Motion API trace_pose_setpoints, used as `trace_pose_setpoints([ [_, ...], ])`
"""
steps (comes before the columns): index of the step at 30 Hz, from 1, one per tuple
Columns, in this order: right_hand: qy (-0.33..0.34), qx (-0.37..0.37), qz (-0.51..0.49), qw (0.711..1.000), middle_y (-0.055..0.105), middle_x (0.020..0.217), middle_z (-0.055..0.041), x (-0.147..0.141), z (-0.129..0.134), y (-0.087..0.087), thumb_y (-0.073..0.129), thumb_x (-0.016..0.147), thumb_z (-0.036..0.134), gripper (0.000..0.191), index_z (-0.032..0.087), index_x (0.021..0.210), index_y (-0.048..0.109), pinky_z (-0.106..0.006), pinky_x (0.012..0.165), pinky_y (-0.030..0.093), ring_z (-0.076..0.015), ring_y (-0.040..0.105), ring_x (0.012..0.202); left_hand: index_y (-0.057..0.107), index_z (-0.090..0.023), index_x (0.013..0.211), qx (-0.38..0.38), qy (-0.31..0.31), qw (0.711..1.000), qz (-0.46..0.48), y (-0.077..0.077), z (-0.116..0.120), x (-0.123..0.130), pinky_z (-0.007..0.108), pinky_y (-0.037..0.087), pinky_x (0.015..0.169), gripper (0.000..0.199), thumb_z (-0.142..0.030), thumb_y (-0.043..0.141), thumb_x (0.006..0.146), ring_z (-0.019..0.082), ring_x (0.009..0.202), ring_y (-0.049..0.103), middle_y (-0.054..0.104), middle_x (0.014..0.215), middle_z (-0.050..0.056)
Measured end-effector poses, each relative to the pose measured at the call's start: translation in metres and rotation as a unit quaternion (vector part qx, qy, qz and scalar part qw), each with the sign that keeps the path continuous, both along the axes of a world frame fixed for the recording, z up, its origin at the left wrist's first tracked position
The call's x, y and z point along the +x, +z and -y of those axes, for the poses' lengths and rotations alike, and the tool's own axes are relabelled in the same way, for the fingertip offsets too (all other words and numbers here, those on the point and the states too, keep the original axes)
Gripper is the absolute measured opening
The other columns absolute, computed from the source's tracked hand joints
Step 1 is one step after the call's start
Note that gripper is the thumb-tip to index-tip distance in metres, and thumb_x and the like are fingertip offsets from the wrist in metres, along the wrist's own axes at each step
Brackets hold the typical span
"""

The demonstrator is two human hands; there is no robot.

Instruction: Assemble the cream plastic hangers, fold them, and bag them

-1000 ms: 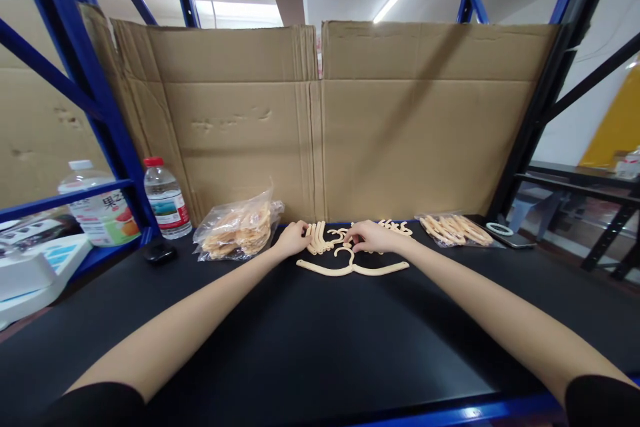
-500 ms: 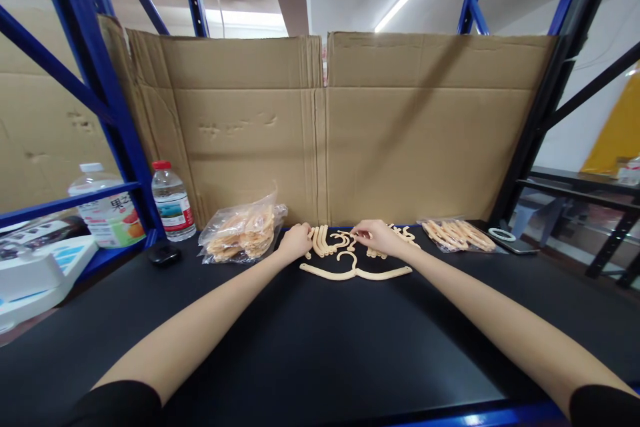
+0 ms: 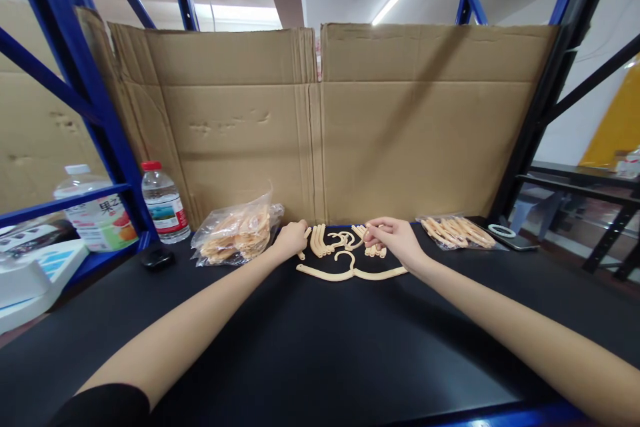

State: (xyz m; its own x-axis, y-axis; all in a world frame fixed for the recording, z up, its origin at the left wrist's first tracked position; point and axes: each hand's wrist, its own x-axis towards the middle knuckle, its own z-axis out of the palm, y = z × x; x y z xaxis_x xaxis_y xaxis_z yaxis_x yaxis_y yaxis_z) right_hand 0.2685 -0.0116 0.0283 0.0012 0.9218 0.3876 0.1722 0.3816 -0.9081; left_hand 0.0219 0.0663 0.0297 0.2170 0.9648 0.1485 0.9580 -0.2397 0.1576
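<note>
A cream-coloured hanger (image 3: 352, 274) with its hook uppermost lies on the black table. Behind it are several loose curved hanger arms (image 3: 321, 242) in a row and several small hooks (image 3: 342, 240). My left hand (image 3: 292, 240) is closed around one hanger arm (image 3: 303, 247), left of the row. To the right, my right hand (image 3: 393, 238) has its thumb and fingers pinched together above more hanger arms (image 3: 375, 251). Whatever sits between those fingertips is too small to make out.
A clear bag of cream parts (image 3: 235, 237) lies at left, another flat bag (image 3: 455, 232) at right. A water bottle (image 3: 165, 207), a black mouse-like object (image 3: 157, 257) and a white ring (image 3: 501, 231) rest on the table. Cardboard (image 3: 240, 127) walls off the back.
My right hand has moved right, away from the hooks and toward the right-hand arms. My left hand has shifted slightly left with the hanger arm, apart from the row. The view has shifted slightly.
</note>
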Motion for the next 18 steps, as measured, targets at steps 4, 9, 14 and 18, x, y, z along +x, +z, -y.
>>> trace_pose_setpoints([
  [4,0.031,-0.09,-0.096,0.991,0.071,0.076,-0.0092,-0.001,0.026,0.001,0.075,0.064,0.046,0.04,0.015,0.086,0.064,-0.027,0.057,0.052,-0.0202,0.069,0.068,0.057,-0.014,0.112,0.011,-0.004,0.999,0.044,0.007,0.006,-0.002,0.042,0.051,0.082,0.027,-0.029,0.057,0.09,0.021,0.096,0.061,0.06,0.111,0.008],
  [9,0.056,-0.166,-0.169,0.97,0.071,0.076,-0.0081,-0.005,0.041,-0.004,0.074,0.068,0.045,0.035,0.015,0.082,0.065,-0.025,0.062,0.051,-0.0173,0.068,0.07,0.05,-0.01,0.119,0.045,-0.039,0.986,0.156,0.024,0.028,-0.004,0.039,0.05,0.084,0.036,-0.012,0.056,0.084,0.023,0.091,0.064,0.066,0.097,0.011],
  [14,0.109,-0.212,-0.228,0.944,0.07,0.077,-0.0063,-0.012,0.047,-0.017,0.077,0.068,0.032,0.028,0.016,0.085,0.062,-0.024,0.063,0.049,-0.014,0.065,0.07,0.046,-0.015,0.113,0.007,-0.142,0.95,0.279,0.009,0.082,0.006,0.029,0.056,0.072,0.028,-0.024,0.049,0.087,0.018,0.088,0.066,0.065,0.099,0.007],
  [18,0.132,-0.23,-0.255,0.93,0.069,0.084,-0.0053,-0.013,0.053,-0.02,0.077,0.069,0.027,0.035,0.019,0.098,0.061,-0.023,0.062,0.047,-0.0139,0.064,0.075,0.047,-0.017,0.088,-0.08,-0.196,0.817,0.535,-0.02,0.121,0.013,0.032,0.057,0.067,0.026,-0.038,0.061,0.08,0.017,0.078,0.064,0.061,0.086,0.003],
])
